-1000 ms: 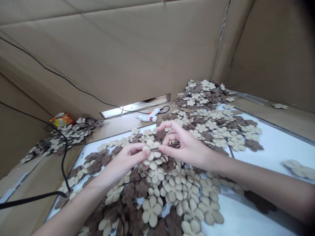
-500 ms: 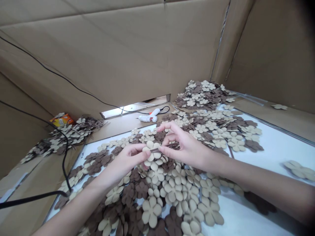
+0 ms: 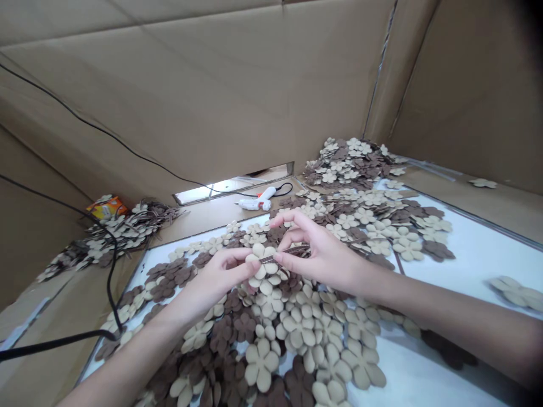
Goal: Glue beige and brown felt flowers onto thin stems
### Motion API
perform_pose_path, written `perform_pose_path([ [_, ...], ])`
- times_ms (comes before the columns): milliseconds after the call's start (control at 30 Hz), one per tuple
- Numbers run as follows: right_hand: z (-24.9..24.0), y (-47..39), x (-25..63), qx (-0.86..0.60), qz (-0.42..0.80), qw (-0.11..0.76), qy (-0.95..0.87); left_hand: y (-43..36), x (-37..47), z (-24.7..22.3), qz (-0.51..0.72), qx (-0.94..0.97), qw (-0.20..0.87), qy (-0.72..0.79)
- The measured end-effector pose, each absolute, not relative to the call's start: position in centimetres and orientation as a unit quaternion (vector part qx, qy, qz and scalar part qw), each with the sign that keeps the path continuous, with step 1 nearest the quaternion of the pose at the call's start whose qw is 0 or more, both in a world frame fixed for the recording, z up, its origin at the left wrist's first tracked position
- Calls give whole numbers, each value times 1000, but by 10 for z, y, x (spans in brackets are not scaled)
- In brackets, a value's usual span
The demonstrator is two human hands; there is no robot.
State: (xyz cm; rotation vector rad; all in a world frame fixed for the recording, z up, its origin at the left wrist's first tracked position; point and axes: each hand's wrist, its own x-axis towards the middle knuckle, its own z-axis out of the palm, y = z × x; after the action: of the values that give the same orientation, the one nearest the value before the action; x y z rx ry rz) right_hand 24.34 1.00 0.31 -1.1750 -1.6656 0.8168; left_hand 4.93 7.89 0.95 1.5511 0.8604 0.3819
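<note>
Near the middle of the view, my left hand [image 3: 231, 269] pinches a cream flower [image 3: 263, 253] between thumb and fingers. A dark brown strip with light lines [image 3: 267, 260] lies across that flower's centre. My right hand [image 3: 303, 246] grips the strip with thumb and fingertip, close to the flower's right side, and more of the strip runs back under its palm. Below and around both hands lie many cream flowers [image 3: 262, 362] and brown flowers [image 3: 231, 376], loosely overlapping.
A white glue gun [image 3: 257, 200] rests behind the hands, its black cable [image 3: 114, 137] running left. Flower piles stand at the back right [image 3: 350, 161] and far left [image 3: 127, 229], near an orange and yellow packet [image 3: 108, 208]. Cardboard walls [image 3: 203, 96] surround the white work surface [image 3: 479, 237].
</note>
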Motion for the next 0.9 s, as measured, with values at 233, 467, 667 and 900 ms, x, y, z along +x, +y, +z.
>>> perform_pose_path([
  [233, 4, 11, 244, -473, 314, 452, -688, 81, 47, 7, 157, 674, 625, 362],
  [467, 2, 12, 245, -473, 306, 453, -691, 83, 47, 6, 152, 674, 624, 365],
  [667, 1, 13, 246, -470, 303, 457, -692, 82, 46, 3, 166, 670, 624, 366],
  [900, 0, 13, 245, -474, 308, 460, -684, 85, 45, -1, 168, 667, 637, 348],
])
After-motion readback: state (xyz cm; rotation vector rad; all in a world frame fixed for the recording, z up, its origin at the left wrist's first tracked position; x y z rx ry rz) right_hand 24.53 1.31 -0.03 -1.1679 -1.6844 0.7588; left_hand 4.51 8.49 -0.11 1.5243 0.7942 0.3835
